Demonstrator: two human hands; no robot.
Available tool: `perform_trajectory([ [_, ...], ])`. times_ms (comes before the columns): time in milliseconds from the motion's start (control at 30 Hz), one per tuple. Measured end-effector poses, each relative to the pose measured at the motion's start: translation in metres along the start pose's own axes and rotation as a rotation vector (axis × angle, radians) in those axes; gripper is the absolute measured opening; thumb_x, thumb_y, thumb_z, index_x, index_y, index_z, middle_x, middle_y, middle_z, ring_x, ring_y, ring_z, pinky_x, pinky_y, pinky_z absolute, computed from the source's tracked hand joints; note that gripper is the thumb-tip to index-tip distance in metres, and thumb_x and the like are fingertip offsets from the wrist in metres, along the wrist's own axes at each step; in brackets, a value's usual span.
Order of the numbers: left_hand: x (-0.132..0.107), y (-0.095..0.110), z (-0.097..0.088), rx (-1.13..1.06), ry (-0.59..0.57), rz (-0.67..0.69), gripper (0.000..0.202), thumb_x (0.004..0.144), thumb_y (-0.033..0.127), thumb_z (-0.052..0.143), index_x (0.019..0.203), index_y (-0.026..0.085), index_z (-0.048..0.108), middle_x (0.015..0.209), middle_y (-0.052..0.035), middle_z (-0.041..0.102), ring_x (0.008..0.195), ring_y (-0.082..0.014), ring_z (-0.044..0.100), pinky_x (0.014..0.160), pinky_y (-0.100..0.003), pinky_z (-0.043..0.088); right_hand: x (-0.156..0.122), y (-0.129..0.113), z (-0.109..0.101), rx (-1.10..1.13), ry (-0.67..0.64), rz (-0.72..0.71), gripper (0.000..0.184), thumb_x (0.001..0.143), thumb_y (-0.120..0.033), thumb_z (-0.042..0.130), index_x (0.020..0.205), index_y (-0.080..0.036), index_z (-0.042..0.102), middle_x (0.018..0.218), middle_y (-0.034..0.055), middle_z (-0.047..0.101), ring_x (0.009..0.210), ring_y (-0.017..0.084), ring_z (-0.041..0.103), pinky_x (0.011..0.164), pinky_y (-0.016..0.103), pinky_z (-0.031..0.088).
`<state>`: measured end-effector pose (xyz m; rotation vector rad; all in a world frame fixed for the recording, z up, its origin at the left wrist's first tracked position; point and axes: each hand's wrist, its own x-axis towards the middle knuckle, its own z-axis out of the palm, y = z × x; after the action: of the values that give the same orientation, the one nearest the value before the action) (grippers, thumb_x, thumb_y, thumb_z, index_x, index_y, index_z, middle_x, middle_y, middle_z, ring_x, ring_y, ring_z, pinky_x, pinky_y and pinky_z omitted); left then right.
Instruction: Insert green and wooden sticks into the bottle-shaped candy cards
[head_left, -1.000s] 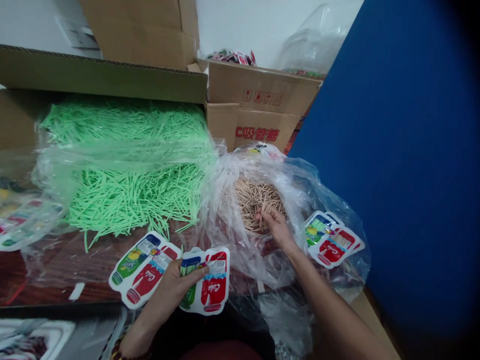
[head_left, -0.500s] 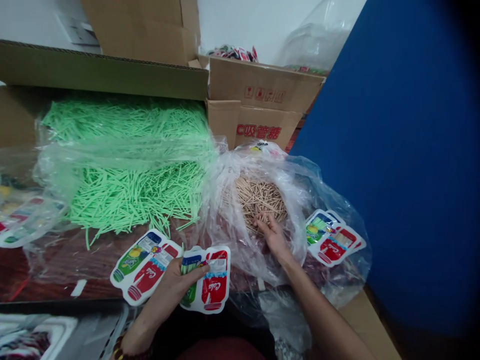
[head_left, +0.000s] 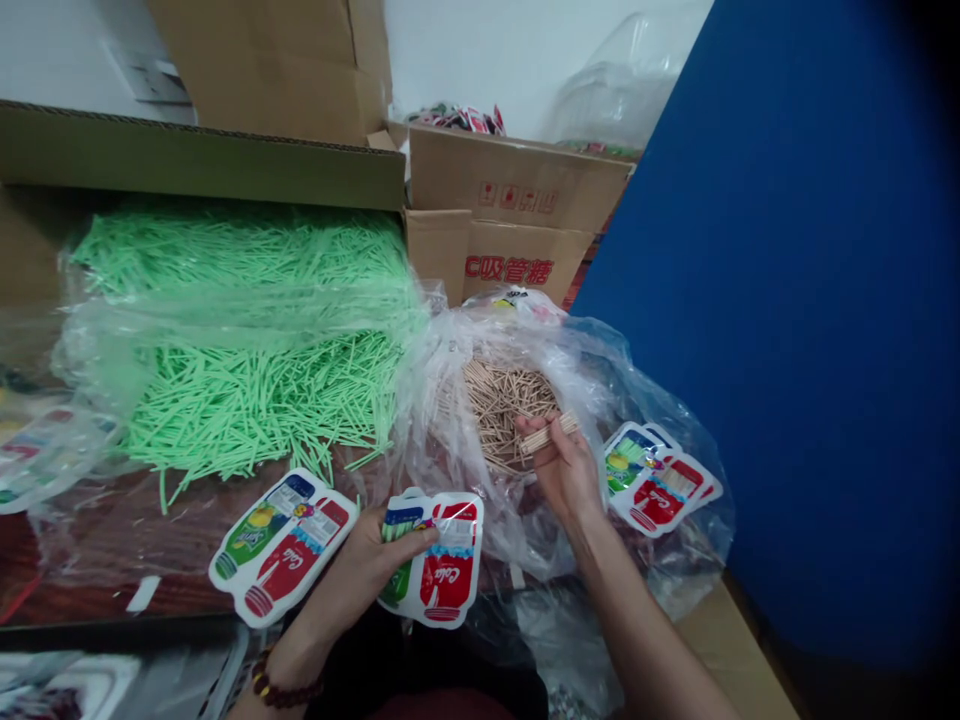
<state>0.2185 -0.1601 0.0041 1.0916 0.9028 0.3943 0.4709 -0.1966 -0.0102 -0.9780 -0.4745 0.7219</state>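
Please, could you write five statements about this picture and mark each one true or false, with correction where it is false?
1. The left hand holds a printed card. True.
2. The green straws lie left of the brown stick pile. True.
3. The right hand holds green straws. False: it holds a small bundle of brown sticks.
4. The bracelet is on the right wrist. False: it is on the left.
5. A cardboard box bears red letters. True.
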Motion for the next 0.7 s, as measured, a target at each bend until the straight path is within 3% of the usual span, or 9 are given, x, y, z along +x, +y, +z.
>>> perform_trajectory([
  [133,0.004,0.008,0.013,0.002,-0.026,0.003,0.025,0.070,0.036,0.075,0.081,0.015,0.068,0.075,-0.0043,0.074,0.068,-0.0216,0.068,0.062,-0.027,0.051,-0.028,-0.018,0.035,0.199,-0.019,0.071,0.017,0.076,-0.034,0.070,0.086,-0.025,0.060,0.078,-0.0013,0.066,0.091,0.021,0.065,0.097,0.048,0.047],
  [300,0.002,0.012,0.014,-0.030,-0.062,0.017,0.022,0.069,0.032,0.076,0.081,0.015,0.068,0.074,-0.0021,0.073,0.066,-0.0195,0.067,0.062,-0.025,0.051,-0.058,-0.018,0.064,0.268,-0.140,0.165,0.014,0.081,-0.035,0.066,0.089,-0.026,0.060,0.078,-0.0016,0.068,0.089,0.021,0.068,0.104,0.049,0.041],
  [567,-0.003,0.014,0.009,-0.026,-0.061,0.047,0.020,0.070,0.032,0.075,0.083,0.017,0.070,0.076,-0.0026,0.072,0.068,-0.0206,0.066,0.063,-0.026,0.050,-0.066,-0.010,0.073,0.180,-0.177,0.217,0.018,0.082,-0.039,0.063,0.092,-0.026,0.054,0.083,-0.0006,0.072,0.085,0.020,0.070,0.102,0.045,0.043],
  [700,-0.003,0.017,0.011,-0.037,-0.057,0.051,0.021,0.068,0.032,0.077,0.082,0.018,0.071,0.077,-0.0025,0.073,0.070,-0.0222,0.067,0.064,-0.026,0.051,-0.070,-0.004,0.072,0.150,-0.151,0.278,0.021,0.083,-0.041,0.062,0.094,-0.026,0.052,0.086,-0.0008,0.072,0.091,0.023,0.070,0.089,0.044,0.052],
])
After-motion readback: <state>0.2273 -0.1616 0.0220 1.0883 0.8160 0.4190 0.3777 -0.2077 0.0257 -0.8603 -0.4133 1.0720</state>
